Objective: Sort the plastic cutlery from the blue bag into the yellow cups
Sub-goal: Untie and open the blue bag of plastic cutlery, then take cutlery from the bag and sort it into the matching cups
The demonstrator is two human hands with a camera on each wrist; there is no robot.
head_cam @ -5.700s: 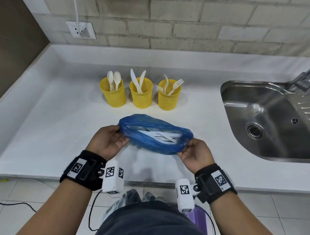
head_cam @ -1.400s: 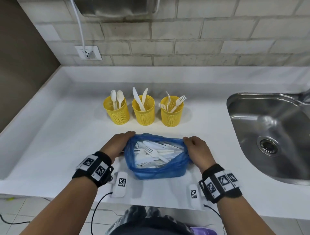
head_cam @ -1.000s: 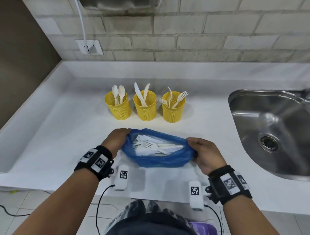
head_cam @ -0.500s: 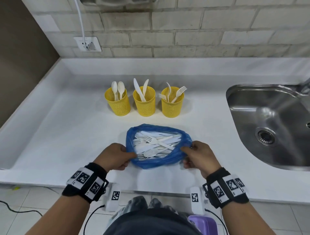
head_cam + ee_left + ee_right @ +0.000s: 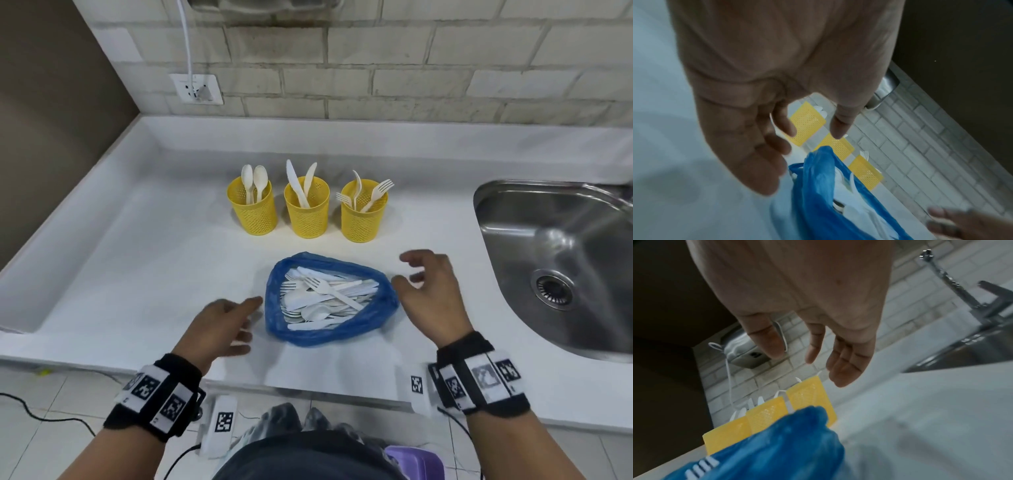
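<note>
Between both released hands (image 5: 219,327) (image 5: 431,294), blue bag (image 5: 376,325) gapes upward, cutlery (image 5: 329,294) lying crosswise.

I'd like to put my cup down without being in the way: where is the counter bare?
Bare: the white counter left of the three yellow mesh cups, and between them and the steel sink. Crowded: around the open blue plastic bag, flanked by both hands.

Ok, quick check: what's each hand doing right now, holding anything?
Left hand: open, holding nothing, just left of the blue bag.
Right hand: open, fingers spread, holding nothing, just right of the bag.
</note>
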